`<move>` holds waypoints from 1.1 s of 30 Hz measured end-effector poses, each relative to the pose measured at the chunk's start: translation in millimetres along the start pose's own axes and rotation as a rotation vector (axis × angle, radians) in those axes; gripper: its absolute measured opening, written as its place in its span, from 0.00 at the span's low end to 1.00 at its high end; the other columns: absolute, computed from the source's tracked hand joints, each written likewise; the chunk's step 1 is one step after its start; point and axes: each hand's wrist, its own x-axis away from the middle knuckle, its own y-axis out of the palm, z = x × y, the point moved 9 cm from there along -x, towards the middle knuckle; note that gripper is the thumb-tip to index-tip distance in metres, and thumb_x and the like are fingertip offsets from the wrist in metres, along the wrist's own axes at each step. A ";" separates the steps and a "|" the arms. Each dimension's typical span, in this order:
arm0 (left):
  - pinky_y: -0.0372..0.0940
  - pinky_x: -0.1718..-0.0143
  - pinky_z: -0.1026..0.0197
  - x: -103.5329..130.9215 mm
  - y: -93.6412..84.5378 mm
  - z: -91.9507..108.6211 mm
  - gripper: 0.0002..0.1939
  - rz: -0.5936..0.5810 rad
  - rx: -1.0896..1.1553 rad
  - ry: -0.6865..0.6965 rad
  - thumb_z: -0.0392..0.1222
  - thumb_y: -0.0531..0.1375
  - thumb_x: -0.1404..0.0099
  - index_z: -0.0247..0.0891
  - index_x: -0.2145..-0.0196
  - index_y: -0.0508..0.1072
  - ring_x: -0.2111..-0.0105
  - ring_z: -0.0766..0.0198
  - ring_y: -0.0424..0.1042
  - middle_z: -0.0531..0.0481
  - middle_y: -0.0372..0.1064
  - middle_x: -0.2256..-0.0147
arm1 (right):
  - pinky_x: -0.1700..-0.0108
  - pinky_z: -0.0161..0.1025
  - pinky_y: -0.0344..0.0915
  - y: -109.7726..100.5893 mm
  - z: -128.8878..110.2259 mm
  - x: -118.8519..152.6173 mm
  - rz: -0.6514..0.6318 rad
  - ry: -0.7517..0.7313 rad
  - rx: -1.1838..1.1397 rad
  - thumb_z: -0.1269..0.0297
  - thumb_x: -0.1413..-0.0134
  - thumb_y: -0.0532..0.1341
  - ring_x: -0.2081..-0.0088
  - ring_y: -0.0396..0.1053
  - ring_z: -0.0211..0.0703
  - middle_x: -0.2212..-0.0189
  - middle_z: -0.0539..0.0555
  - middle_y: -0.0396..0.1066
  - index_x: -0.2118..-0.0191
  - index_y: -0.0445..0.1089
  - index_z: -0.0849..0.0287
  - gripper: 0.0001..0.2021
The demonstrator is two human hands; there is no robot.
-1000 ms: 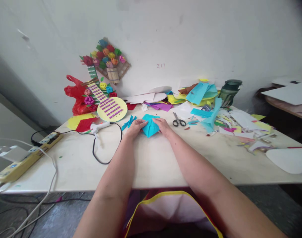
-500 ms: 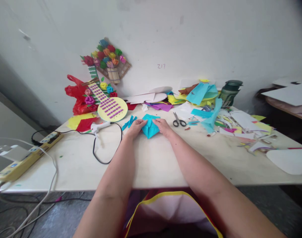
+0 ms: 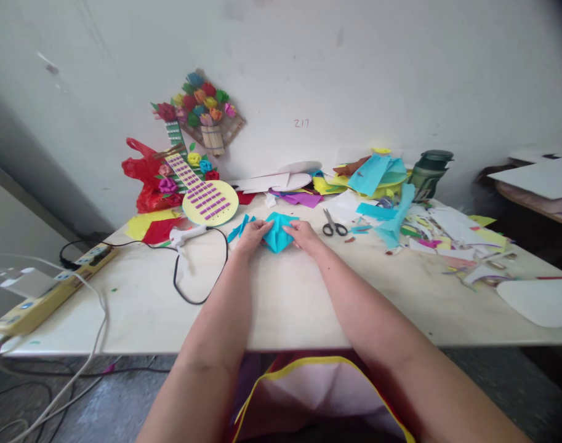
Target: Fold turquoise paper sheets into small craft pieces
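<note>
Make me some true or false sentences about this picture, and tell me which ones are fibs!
1. The left hand and the right hand both hold the blue paper. True.
2. The scissors are in the right hand. False: they lie on the table.
3. The white glue gun is on the person's left side of the table. True.
4. The plastic bag is green. False: it is red.
5. A number is written on the wall. True.
</note>
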 end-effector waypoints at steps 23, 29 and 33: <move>0.58 0.80 0.68 -3.4 3.5 -6.7 0.20 -0.117 0.155 -0.033 0.51 0.68 0.55 0.34 0.72 0.70 0.82 0.73 0.60 0.57 0.61 0.82 | 0.87 0.30 0.41 0.3 -3.7 3.4 -0.040 0.019 -0.123 0.58 0.56 0.62 0.89 0.50 0.30 0.90 0.41 0.51 0.77 0.57 0.57 0.13; 0.58 0.79 0.67 -4.2 1.2 -8.7 0.17 -0.101 0.145 -0.047 0.49 0.67 0.54 0.34 0.73 0.69 0.82 0.72 0.60 0.57 0.61 0.81 | 0.88 0.29 0.41 1.8 -3.3 0.3 -0.067 -0.023 -0.085 0.61 0.61 0.65 0.89 0.49 0.28 0.90 0.40 0.52 0.79 0.58 0.58 0.14; 0.57 0.80 0.68 -2.8 2.7 -5.2 0.16 -0.112 0.113 -0.020 0.50 0.66 0.50 0.35 0.75 0.68 0.83 0.73 0.59 0.58 0.59 0.83 | 0.87 0.29 0.41 0.8 -3.2 -1.3 -0.046 -0.031 -0.086 0.63 0.61 0.66 0.89 0.48 0.28 0.90 0.40 0.53 0.78 0.60 0.58 0.13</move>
